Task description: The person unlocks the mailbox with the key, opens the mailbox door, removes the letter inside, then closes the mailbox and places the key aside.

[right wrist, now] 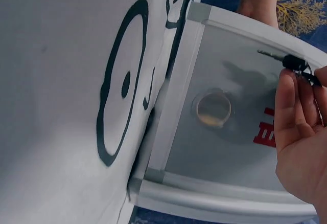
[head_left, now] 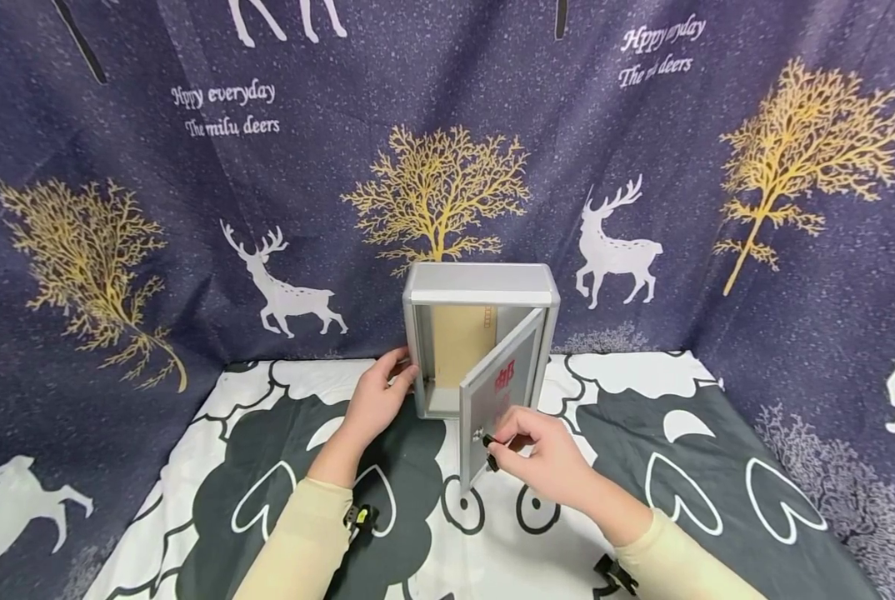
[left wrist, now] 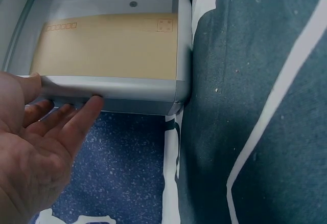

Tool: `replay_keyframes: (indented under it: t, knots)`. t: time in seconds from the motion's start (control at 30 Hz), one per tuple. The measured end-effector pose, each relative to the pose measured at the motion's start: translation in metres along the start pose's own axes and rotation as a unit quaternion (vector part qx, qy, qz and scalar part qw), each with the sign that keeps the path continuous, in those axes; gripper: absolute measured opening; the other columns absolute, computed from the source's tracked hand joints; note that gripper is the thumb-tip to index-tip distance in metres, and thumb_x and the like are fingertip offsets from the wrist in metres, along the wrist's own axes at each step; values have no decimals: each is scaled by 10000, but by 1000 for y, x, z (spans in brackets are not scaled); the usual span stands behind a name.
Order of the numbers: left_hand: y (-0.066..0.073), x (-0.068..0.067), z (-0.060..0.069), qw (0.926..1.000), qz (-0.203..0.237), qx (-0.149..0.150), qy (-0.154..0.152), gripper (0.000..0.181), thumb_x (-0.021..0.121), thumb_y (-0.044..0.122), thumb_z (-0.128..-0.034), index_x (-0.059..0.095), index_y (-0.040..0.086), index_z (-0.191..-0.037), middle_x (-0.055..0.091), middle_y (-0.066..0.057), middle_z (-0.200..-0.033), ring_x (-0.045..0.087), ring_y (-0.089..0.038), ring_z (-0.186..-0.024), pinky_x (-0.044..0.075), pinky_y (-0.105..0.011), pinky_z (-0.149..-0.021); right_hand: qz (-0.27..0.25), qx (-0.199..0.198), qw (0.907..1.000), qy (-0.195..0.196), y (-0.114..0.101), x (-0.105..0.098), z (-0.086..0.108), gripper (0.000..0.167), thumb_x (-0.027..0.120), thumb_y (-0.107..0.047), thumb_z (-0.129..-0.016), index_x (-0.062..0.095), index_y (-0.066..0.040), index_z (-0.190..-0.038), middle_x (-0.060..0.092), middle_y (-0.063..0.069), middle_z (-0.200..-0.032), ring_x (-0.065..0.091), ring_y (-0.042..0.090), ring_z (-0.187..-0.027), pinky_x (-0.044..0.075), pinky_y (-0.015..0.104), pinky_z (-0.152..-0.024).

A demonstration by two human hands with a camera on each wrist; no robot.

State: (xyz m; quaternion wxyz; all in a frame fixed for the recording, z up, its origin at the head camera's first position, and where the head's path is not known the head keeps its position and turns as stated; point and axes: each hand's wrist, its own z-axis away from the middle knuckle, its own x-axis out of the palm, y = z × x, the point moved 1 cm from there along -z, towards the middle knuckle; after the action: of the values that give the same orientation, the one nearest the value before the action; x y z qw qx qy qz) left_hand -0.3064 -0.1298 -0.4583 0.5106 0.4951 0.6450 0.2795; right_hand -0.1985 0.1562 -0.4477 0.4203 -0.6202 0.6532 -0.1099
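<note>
A grey metal mailbox [head_left: 481,279] stands upright, its door [head_left: 522,358] swung outward on the right side. Inside, a tan envelope [head_left: 458,342] leans against the back; the left wrist view shows its printed boxes. My left hand [head_left: 382,392] holds the box's left wall, thumb at the front edge and fingers along the outside. Between the fingertips of my right hand [head_left: 533,450] is a black-headed key [head_left: 491,442], close to the lock [head_left: 479,434] near the door's free edge. In the right wrist view the key's metal shaft [right wrist: 270,54] is exposed, outside any lock.
A cloth with cartoon sheep [head_left: 485,550] covers the table. Behind the box hangs a dark blue curtain [head_left: 447,100] with deer and golden trees. The door's front carries red characters [head_left: 503,375] and, in the right wrist view, a round ring [right wrist: 213,109].
</note>
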Motion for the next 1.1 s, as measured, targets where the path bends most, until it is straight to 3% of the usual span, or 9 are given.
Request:
replay_keyframes:
  t: [0.4,1.1]
  knots:
    - [2,1,0,10000,-24,-72,4,440,650,177,-1151,604,-6,-1549,682,-233,-1456,669,-389,-1359,656,-441,-986,-114,215,9989,-403,5,-23,10,378,801,119,-894,720,-248,-932,725,-72,-923,709,93,-809,649,292,-710]
    - [2,0,1,9999,77,-80,-18,447,651,190,-1153,600,10,-1559,694,-226,-1441,675,-381,-1351,656,-431,-987,-449,267,9937,-991,9,-53,14,379,793,145,-885,701,-222,-912,690,-20,-883,683,118,-790,633,297,-714]
